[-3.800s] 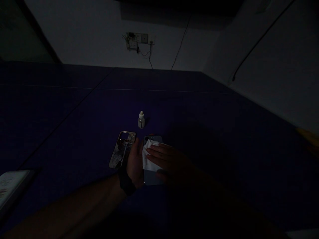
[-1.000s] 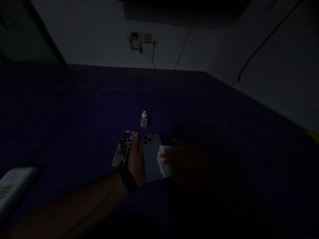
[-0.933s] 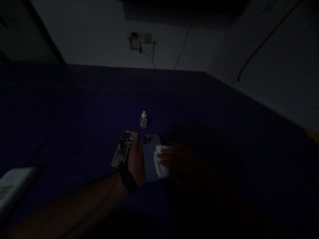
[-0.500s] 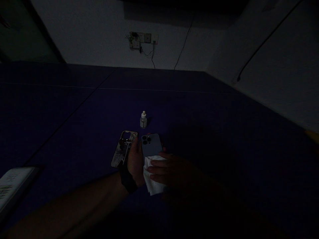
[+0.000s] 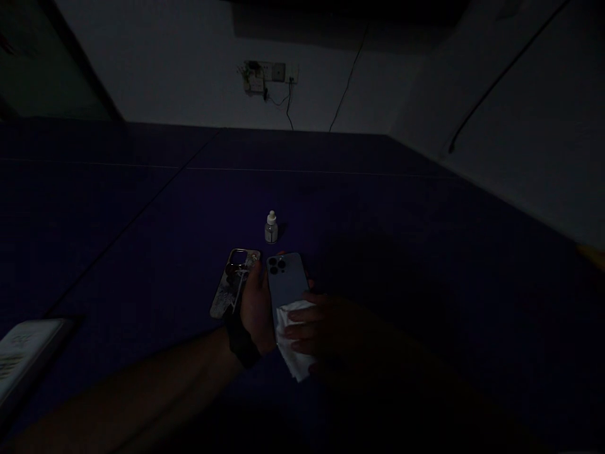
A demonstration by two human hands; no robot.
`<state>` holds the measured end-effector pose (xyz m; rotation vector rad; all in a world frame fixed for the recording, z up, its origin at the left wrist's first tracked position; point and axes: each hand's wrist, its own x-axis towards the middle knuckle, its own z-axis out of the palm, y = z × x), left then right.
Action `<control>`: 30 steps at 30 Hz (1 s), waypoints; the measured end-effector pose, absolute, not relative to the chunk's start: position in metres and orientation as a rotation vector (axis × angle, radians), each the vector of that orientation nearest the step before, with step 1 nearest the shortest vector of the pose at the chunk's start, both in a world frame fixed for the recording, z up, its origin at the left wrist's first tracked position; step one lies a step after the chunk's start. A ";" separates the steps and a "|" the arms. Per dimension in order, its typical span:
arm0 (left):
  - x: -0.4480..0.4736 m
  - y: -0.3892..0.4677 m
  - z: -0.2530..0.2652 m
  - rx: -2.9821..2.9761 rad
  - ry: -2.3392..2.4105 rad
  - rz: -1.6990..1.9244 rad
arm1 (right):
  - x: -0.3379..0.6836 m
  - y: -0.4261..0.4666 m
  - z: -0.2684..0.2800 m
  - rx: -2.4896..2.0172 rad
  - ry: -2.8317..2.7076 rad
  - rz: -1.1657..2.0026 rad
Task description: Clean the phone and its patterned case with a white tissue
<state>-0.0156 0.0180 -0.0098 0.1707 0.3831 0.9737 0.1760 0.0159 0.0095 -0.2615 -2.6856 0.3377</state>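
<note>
A bluish-grey smartphone (image 5: 288,280) lies back side up in my left hand (image 5: 256,309), its camera lenses at the far end. The thumb runs along the phone's left edge, and fingertips show past its right edge. My right hand (image 5: 326,328) presses a white cloth or tissue (image 5: 295,362) against the lower part of the phone's back, fingers over it. Beside my left hand lies a patterned phone case (image 5: 231,284) with a camera cutout. Just beyond the phone stands a small dropper bottle (image 5: 271,230) with a white top. The lower half of the phone is partly hidden.
The dark blue surface (image 5: 236,195) stretches to a pale wall (image 5: 189,75) with sockets (image 5: 265,72) and hanging cables. At the near left lies a white box-like object (image 5: 28,347). A dark cable (image 5: 505,79) runs down the right wall. The scene is very dim.
My right hand and the white cloth have slid slightly down the phone's back, baring a little more of it. The left hand, case and bottle stay put.
</note>
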 end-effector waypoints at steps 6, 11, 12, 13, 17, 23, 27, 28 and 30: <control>-0.012 0.017 -0.008 0.159 0.414 1.006 | 0.183 0.020 0.008 -0.338 -2.507 0.265; -0.013 0.018 -0.002 0.143 0.393 1.011 | 0.187 0.022 0.002 -0.343 -2.539 0.184; -0.013 0.018 -0.001 0.137 0.395 1.002 | 0.188 0.023 0.001 -0.351 -2.535 0.178; -0.013 0.018 0.001 0.132 0.400 0.995 | 0.189 0.024 -0.001 -0.352 -2.539 0.182; -0.010 0.017 0.008 0.115 0.423 0.994 | 0.190 0.029 -0.007 -0.334 -2.613 0.299; -0.010 0.020 0.005 0.111 0.443 1.042 | 0.196 0.028 -0.003 -0.454 -2.533 0.666; -0.016 0.020 -0.009 0.173 0.425 1.059 | 0.203 0.029 0.008 -0.931 -2.150 0.898; -0.016 0.020 -0.012 0.194 0.415 1.053 | 0.203 0.033 0.009 -1.056 -1.963 0.912; -0.016 0.018 -0.017 0.214 0.435 1.046 | 0.204 0.045 0.009 -1.212 -1.543 0.902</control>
